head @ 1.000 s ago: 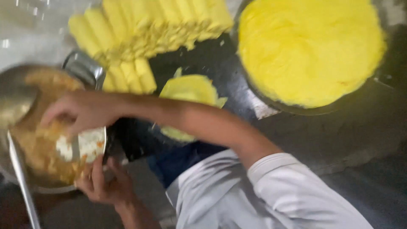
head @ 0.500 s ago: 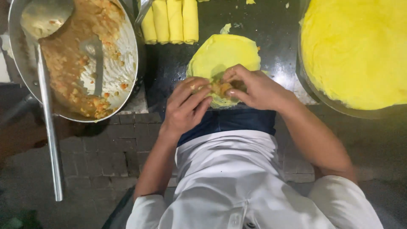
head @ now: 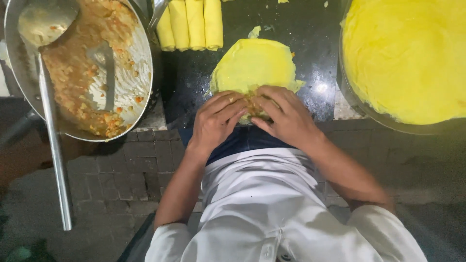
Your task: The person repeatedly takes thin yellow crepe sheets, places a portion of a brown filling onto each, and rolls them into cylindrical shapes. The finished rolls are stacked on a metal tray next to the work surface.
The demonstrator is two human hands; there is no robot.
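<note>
A round yellow crepe (head: 255, 65) lies flat on the dark counter (head: 310, 29). Orange-brown filling (head: 252, 104) sits at its near edge. My left hand (head: 216, 121) and my right hand (head: 286, 116) both press on that near edge, fingertips meeting over the filling and curling the crepe's rim around it. My forearms come up from a white shirt at the bottom of the view.
A big metal pan (head: 141, 73) of orange-brown filling with a long-handled ladle (head: 48, 116) stands at the left. Several rolled yellow crepes (head: 191, 24) lie at the top. A stack of flat yellow crepes (head: 407, 58) fills a tray at the right.
A second ago my right hand reached into the filling pan on the left. Half a second ago both hands came onto the crepe's near edge, and they stay there over the filling.
</note>
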